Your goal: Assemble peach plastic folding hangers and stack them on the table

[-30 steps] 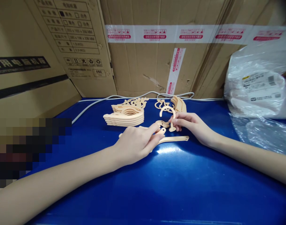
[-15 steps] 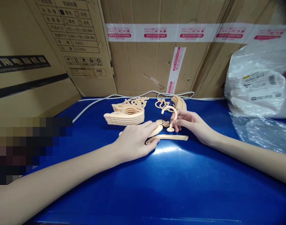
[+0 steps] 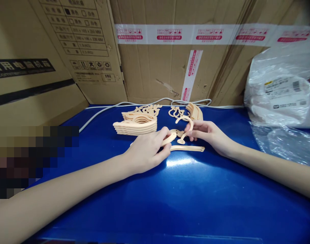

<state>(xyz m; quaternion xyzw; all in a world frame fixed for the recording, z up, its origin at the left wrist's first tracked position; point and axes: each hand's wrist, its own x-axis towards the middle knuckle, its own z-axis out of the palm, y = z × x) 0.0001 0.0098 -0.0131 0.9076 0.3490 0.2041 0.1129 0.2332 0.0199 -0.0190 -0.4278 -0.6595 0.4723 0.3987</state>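
My left hand (image 3: 151, 149) is closed on a beige plastic hanger arm (image 3: 169, 138), whose rounded, holed end sticks out past the fingers. My right hand (image 3: 204, 132) pinches a beige hanger hook (image 3: 191, 123) by its stem, the curve up and the flat round foot tilted toward the left hand. A second hanger arm (image 3: 187, 148) lies on the blue table just in front of the hands, its left end hidden by my left fingers. Between the hands, a small curved beige piece (image 3: 179, 132) rests on the table, partly covered.
Stacked beige hanger arms (image 3: 136, 128) stand at the back left, with loose hooks (image 3: 151, 110) behind. More hooks (image 3: 175, 112) and another stack of arms (image 3: 195, 111) lie at the back right. A white cable (image 3: 101, 112), cardboard boxes (image 3: 155, 67) and a plastic bag (image 3: 279, 88) border the table.
My left fingers have closed around the hanger arm and drawn off the front one's left end. The hook's foot has tilted left toward the left hand.
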